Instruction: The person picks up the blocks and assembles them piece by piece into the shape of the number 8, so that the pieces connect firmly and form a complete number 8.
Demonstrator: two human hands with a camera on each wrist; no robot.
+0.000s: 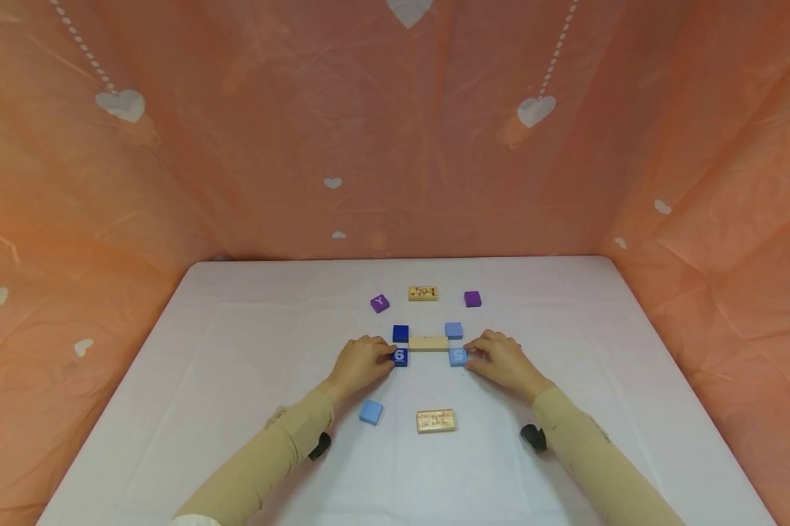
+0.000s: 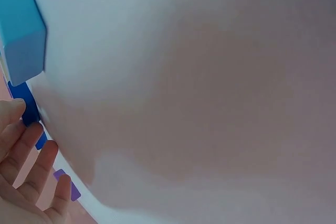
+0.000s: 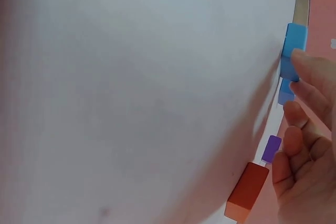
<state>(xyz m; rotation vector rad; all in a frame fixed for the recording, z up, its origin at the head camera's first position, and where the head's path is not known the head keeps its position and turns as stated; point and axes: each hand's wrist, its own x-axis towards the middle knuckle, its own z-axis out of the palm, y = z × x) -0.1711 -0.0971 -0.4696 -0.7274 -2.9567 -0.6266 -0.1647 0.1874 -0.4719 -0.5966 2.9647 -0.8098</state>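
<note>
My left hand pinches a dark blue block bearing a white digit, by its left side. In the left wrist view, the thumb lies against this dark blue block and the other fingers spread apart. Opposite, my right hand pinches a light blue block with a white character, thumb and forefinger at its right side. A plain wooden bar lies between the two sides. Behind the held blocks sit another dark blue block and another light blue block.
Farther back lie a purple lettered block, a patterned wooden block and a purple block. Nearer are a light blue block and a patterned wooden block. The right wrist view shows an orange block.
</note>
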